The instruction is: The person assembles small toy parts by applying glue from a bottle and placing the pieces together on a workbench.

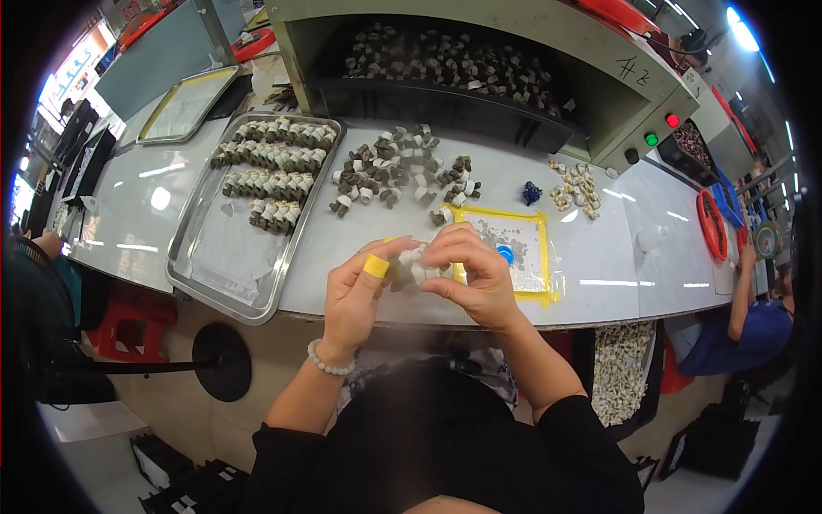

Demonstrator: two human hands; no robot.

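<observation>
Parts, small and pale, sit pinched between both hands just above the table edge, close to the body for fine fingerwork. Left hand wears yellow tape on one finger; right hand curls over them. Loose pieces lie within reach, finished rows on the tray.

Left hand and right hand, fingertips together.

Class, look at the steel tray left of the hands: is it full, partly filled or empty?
Partly filled. The steel tray holds rows of small wound parts at its far end; its near half shows only its liner.
</observation>
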